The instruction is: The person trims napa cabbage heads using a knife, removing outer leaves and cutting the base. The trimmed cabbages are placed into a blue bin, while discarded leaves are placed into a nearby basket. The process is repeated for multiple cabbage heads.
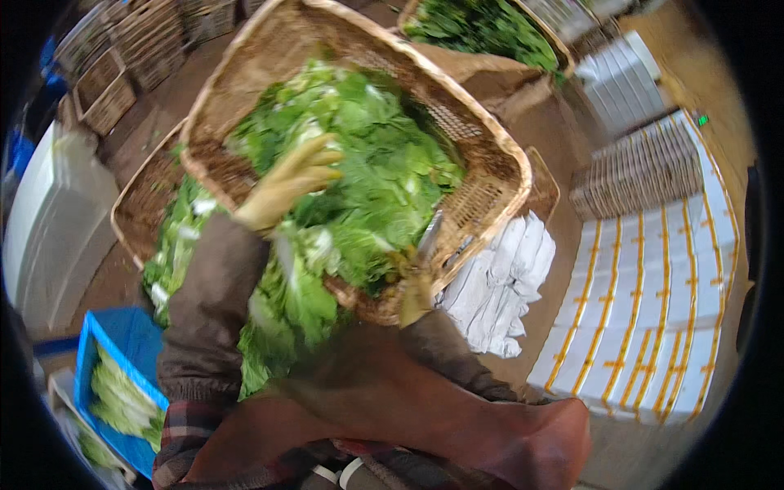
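A large, dirt-stained plastic basket (202, 110) is in front of me, heaped with green leafy lettuce (367, 159). My left hand (294, 180), in a yellow glove, lies over the leaves near the basket's left rim with its fingers spread. Near the basket's bottom right is my right hand (416, 288), also gloved and blurred; whether it grips anything cannot be told, but a metal blade-like piece (430, 234) shows just above it. More lettuce leaves (288, 306) hang over the near rim towards my apron (380, 392).
Left stand a second basket (138, 202) with greens, a blue crate (116, 367) with leaves, and white foam boxes (58, 226). Right are white bundles (502, 282), taped white boxes (649, 306) and a stack of crates (637, 171). Another basket of greens (484, 30) is beyond.
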The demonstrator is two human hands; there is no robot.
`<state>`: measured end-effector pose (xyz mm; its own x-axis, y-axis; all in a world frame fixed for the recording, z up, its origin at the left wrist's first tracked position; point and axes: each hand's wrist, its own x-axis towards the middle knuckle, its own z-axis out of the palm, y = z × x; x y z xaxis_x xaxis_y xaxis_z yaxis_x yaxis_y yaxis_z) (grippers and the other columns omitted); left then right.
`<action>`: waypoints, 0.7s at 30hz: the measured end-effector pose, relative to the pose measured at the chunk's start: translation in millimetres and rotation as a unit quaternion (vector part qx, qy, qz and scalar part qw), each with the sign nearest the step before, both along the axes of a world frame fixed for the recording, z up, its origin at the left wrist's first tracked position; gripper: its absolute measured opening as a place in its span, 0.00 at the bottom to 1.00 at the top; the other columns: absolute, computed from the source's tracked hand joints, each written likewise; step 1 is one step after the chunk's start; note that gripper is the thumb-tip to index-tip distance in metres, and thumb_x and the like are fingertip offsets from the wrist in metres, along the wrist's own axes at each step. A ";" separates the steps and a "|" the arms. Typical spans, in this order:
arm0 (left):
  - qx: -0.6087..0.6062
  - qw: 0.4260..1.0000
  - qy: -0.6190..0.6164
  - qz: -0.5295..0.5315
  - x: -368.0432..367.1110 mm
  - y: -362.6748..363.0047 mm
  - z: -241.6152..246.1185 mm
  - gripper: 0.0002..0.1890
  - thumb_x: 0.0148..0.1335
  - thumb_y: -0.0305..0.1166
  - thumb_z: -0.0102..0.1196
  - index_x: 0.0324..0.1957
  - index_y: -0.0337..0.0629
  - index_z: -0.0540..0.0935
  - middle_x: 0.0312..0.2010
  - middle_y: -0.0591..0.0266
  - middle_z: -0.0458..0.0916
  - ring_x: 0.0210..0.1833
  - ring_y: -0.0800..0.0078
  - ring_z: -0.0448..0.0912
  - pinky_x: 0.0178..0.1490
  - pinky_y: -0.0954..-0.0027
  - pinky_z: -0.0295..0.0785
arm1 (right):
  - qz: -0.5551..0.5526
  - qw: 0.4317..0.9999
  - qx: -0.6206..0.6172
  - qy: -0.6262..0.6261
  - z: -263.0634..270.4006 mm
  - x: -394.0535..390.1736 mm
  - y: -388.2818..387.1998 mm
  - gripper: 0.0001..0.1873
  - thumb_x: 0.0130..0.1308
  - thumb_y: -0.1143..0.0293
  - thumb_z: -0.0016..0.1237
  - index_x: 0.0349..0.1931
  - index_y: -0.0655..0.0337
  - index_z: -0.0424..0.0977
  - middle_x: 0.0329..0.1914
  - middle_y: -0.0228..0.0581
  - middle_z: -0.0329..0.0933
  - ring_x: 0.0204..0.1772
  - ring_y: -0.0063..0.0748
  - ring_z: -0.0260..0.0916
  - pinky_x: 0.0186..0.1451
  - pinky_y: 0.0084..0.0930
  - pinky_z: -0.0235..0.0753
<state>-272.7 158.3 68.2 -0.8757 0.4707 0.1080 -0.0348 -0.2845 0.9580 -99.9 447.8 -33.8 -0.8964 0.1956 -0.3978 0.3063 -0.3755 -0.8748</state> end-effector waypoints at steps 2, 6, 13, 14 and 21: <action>-0.193 0.962 0.160 -0.110 -60.4 125.1 -17.9 0.41 0.67 0.56 0.57 0.75 0.42 0.63 0.68 0.48 0.72 0.63 0.54 0.77 0.68 0.58 0.71 | -0.059 0.987 -0.108 -0.106 -48.1 -19.5 8.3 0.34 0.75 0.54 0.49 0.75 0.56 0.57 0.63 0.43 0.74 0.51 0.34 0.77 0.44 0.29 0.80; -0.623 0.702 0.220 -0.265 -120.8 277.5 -105.1 0.40 0.63 0.65 0.56 0.65 0.41 0.76 0.51 0.46 0.84 0.54 0.54 0.83 0.58 0.56 0.75 | -0.174 0.944 -0.204 -0.194 -99.3 -66.2 20.9 0.37 0.72 0.54 0.53 0.75 0.57 0.56 0.65 0.45 0.71 0.56 0.38 0.75 0.51 0.36 0.77; -0.593 0.774 0.215 -0.060 -55.0 202.0 -117.1 0.36 0.60 0.62 0.58 0.52 0.35 0.83 0.37 0.45 0.86 0.42 0.52 0.85 0.46 0.49 0.79 | -0.184 0.954 -0.152 -0.179 -98.7 -59.6 3.6 0.42 0.67 0.55 0.60 0.75 0.59 0.55 0.67 0.48 0.67 0.64 0.45 0.70 0.63 0.47 0.74; -0.578 0.777 0.250 0.028 -36.8 172.5 -98.9 0.38 0.60 0.60 0.61 0.59 0.34 0.78 0.47 0.40 0.84 0.49 0.48 0.83 0.52 0.50 0.79 | -0.122 0.983 -0.065 -0.120 -93.1 -53.3 1.8 0.43 0.67 0.55 0.61 0.75 0.60 0.55 0.67 0.49 0.66 0.65 0.46 0.69 0.65 0.48 0.73; 0.129 0.917 -0.361 0.110 4.6 18.1 -31.1 0.40 0.66 0.46 0.61 0.73 0.35 0.61 0.69 0.46 0.67 0.70 0.51 0.69 0.74 0.52 0.65 | 0.037 0.970 0.150 0.186 -9.9 -162.9 -39.5 0.32 0.66 0.68 0.64 0.68 0.61 0.66 0.69 0.47 0.69 0.66 0.38 0.70 0.59 0.37 0.76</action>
